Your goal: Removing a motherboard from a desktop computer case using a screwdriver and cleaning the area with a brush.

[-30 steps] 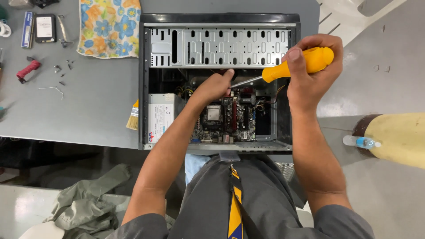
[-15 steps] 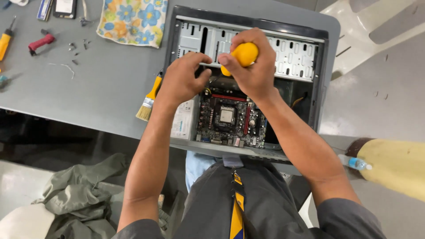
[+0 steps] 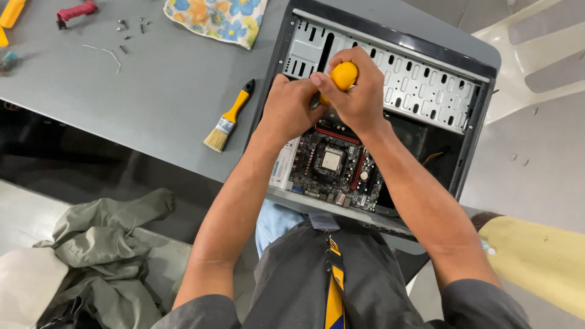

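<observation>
Working position: the person leans over an open computer case [image 3: 469,109] lying on its side on a grey table [image 3: 152,97].
Right hand: the right hand [image 3: 356,97] is wrapped tight round the yellow handle of a screwdriver [image 3: 343,74], palm over the butt, wrist bent down into the case.
Left hand: the left hand [image 3: 291,106] is curled narrow against the right one at the tool's shaft; whether it pinches the shaft or only steadies it, I cannot tell.
Tool tip: hidden under both hands, just above the circuit board [image 3: 332,164] inside the case.
Advice on the step: in my judgement the shaft should stay square to the screw, with firm downward pressure so the tip does not slip onto the board.
Left of the case: a yellow-handled paintbrush [image 3: 226,119] lies near it; a flowered cloth [image 3: 216,18] and loose screws [image 3: 125,27] lie further off.
</observation>
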